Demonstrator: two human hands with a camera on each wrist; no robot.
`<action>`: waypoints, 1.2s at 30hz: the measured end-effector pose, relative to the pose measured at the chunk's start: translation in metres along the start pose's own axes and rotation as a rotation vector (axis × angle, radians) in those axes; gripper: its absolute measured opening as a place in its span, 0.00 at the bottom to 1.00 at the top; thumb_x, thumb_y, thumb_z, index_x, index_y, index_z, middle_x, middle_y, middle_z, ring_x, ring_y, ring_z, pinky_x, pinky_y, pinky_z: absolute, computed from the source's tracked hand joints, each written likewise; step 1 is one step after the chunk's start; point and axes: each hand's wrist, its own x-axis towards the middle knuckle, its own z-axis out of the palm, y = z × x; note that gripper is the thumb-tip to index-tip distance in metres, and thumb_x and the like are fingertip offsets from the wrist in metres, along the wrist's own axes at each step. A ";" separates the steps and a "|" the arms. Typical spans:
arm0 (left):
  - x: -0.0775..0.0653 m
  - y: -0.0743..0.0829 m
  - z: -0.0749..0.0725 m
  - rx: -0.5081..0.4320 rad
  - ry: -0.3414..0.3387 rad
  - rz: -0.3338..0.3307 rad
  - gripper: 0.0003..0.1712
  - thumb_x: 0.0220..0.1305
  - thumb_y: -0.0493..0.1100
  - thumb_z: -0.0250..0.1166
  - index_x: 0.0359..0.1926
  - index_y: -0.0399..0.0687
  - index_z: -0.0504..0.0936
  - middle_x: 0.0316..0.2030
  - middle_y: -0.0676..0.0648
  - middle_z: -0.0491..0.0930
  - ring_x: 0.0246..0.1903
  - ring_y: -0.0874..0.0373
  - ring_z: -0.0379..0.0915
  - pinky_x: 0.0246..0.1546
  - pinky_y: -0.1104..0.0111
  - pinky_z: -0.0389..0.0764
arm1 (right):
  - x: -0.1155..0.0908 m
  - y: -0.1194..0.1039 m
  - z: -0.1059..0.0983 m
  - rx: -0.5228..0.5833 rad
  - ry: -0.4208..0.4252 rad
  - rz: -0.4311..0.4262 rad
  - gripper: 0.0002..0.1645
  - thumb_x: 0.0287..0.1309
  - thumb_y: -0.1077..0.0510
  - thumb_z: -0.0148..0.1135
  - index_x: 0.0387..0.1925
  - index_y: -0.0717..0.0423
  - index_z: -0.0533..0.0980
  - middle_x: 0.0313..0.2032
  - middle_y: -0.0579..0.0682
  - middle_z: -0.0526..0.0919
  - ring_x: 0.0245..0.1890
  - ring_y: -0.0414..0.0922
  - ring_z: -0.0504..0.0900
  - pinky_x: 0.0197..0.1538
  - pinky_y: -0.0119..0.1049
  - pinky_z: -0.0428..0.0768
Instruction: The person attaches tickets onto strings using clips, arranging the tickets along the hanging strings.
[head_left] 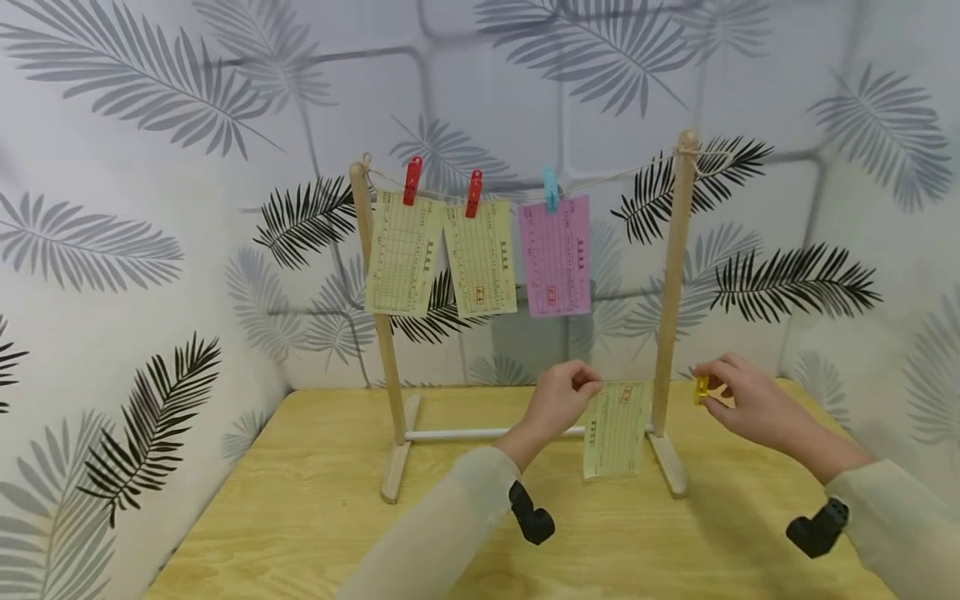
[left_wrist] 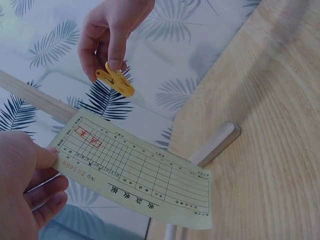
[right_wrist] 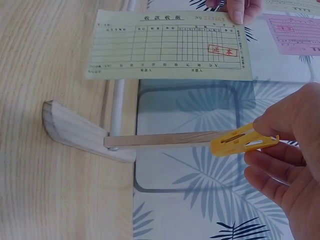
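Note:
My left hand [head_left: 557,402] pinches a pale green receipt slip [head_left: 617,429] by its upper corner, and the slip hangs down in front of the rack's right post. In the left wrist view the slip [left_wrist: 132,172] shows a printed grid and a red stamp. To the right of the post, my right hand [head_left: 750,400] holds a yellow clothespin [head_left: 701,389] between thumb and fingers. The right wrist view shows this clothespin [right_wrist: 245,142] pointing away from the fingertips, apart from the slip [right_wrist: 170,47].
A wooden rack with a right post [head_left: 675,283] and left post [head_left: 381,325] carries a string. Two yellowish slips [head_left: 405,254] hang from red clothespins [head_left: 474,194], and a pink slip [head_left: 557,258] from a blue clothespin [head_left: 551,190]. The rack stands on a wooden table [head_left: 300,500].

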 end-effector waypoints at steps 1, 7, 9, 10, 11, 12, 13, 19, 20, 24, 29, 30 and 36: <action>0.001 0.002 -0.001 0.003 0.006 0.009 0.02 0.61 0.39 0.64 0.34 0.46 0.82 0.28 0.55 0.79 0.27 0.68 0.72 0.30 0.77 0.73 | 0.001 0.000 0.000 -0.004 0.008 -0.010 0.21 0.40 0.74 0.69 0.40 0.65 0.75 0.33 0.53 0.73 0.30 0.48 0.76 0.31 0.42 0.78; 0.005 0.012 -0.005 -0.011 0.020 0.031 0.03 0.61 0.39 0.64 0.34 0.44 0.82 0.28 0.54 0.80 0.27 0.68 0.72 0.30 0.78 0.73 | 0.005 0.000 0.000 -0.011 0.033 -0.053 0.21 0.39 0.74 0.69 0.40 0.63 0.75 0.34 0.52 0.73 0.30 0.45 0.75 0.31 0.40 0.78; 0.007 0.016 -0.007 -0.020 0.023 0.044 0.03 0.61 0.39 0.63 0.34 0.44 0.82 0.29 0.53 0.80 0.27 0.69 0.72 0.30 0.79 0.73 | 0.008 0.000 -0.001 -0.011 0.050 -0.077 0.23 0.38 0.75 0.69 0.40 0.64 0.74 0.34 0.53 0.73 0.30 0.45 0.74 0.30 0.40 0.78; 0.008 0.017 -0.008 -0.024 0.027 0.052 0.03 0.61 0.39 0.63 0.34 0.45 0.82 0.29 0.53 0.80 0.27 0.69 0.73 0.30 0.79 0.73 | 0.010 0.000 -0.002 -0.010 0.061 -0.094 0.23 0.37 0.75 0.69 0.40 0.64 0.74 0.34 0.53 0.73 0.30 0.45 0.74 0.30 0.39 0.78; 0.010 0.019 -0.009 -0.028 0.032 0.062 0.03 0.61 0.39 0.63 0.34 0.45 0.82 0.29 0.53 0.80 0.27 0.69 0.73 0.29 0.79 0.73 | 0.012 0.000 -0.003 -0.009 0.071 -0.111 0.24 0.36 0.76 0.69 0.40 0.64 0.74 0.34 0.53 0.73 0.30 0.46 0.74 0.29 0.39 0.78; 0.012 0.021 -0.010 -0.030 0.039 0.074 0.02 0.61 0.39 0.63 0.34 0.45 0.82 0.29 0.53 0.80 0.27 0.69 0.73 0.29 0.79 0.73 | 0.015 0.000 -0.004 -0.007 0.081 -0.125 0.24 0.36 0.76 0.69 0.40 0.65 0.74 0.34 0.54 0.73 0.30 0.46 0.74 0.29 0.39 0.78; 0.014 0.023 -0.012 -0.034 0.046 0.085 0.02 0.61 0.38 0.63 0.34 0.44 0.82 0.28 0.52 0.80 0.26 0.68 0.73 0.29 0.79 0.73 | 0.018 -0.001 -0.006 -0.004 0.090 -0.138 0.25 0.35 0.77 0.69 0.40 0.65 0.74 0.34 0.54 0.73 0.30 0.47 0.74 0.28 0.39 0.78; 0.030 0.039 -0.024 -0.064 0.074 0.106 0.03 0.61 0.38 0.63 0.34 0.43 0.81 0.28 0.51 0.79 0.26 0.67 0.72 0.28 0.78 0.73 | 0.037 -0.003 -0.022 -0.032 0.081 -0.144 0.25 0.38 0.79 0.67 0.41 0.65 0.74 0.33 0.54 0.72 0.31 0.47 0.76 0.30 0.38 0.79; 0.033 0.041 -0.026 -0.066 0.081 0.109 0.03 0.61 0.38 0.63 0.34 0.43 0.81 0.28 0.51 0.79 0.26 0.67 0.72 0.28 0.78 0.73 | 0.040 -0.004 -0.025 -0.037 0.078 -0.141 0.24 0.38 0.80 0.66 0.41 0.65 0.74 0.33 0.54 0.72 0.31 0.48 0.76 0.30 0.39 0.79; 0.041 0.050 -0.032 -0.074 0.113 0.120 0.03 0.61 0.37 0.63 0.34 0.41 0.81 0.27 0.50 0.80 0.26 0.66 0.72 0.27 0.78 0.73 | 0.052 -0.006 -0.036 -0.046 0.079 -0.137 0.23 0.39 0.79 0.66 0.41 0.66 0.74 0.34 0.54 0.72 0.32 0.49 0.76 0.31 0.42 0.79; 0.045 0.057 -0.035 -0.076 0.113 0.093 0.03 0.61 0.38 0.63 0.35 0.42 0.81 0.28 0.52 0.79 0.26 0.67 0.71 0.28 0.78 0.73 | 0.062 -0.008 -0.046 -0.085 0.097 -0.165 0.25 0.37 0.78 0.68 0.42 0.66 0.74 0.34 0.55 0.72 0.33 0.50 0.75 0.30 0.43 0.76; 0.046 0.058 -0.035 -0.078 0.112 0.089 0.03 0.62 0.38 0.63 0.35 0.42 0.81 0.28 0.53 0.79 0.26 0.67 0.71 0.28 0.78 0.73 | 0.064 -0.009 -0.048 -0.088 0.098 -0.171 0.25 0.37 0.78 0.69 0.42 0.66 0.74 0.34 0.55 0.72 0.33 0.50 0.75 0.30 0.44 0.76; 0.052 0.064 -0.038 -0.087 0.139 0.108 0.03 0.62 0.37 0.62 0.35 0.42 0.81 0.29 0.51 0.80 0.27 0.67 0.72 0.28 0.77 0.73 | 0.073 -0.015 -0.062 -0.118 0.129 -0.201 0.25 0.38 0.78 0.68 0.43 0.67 0.73 0.34 0.57 0.72 0.32 0.50 0.74 0.31 0.44 0.75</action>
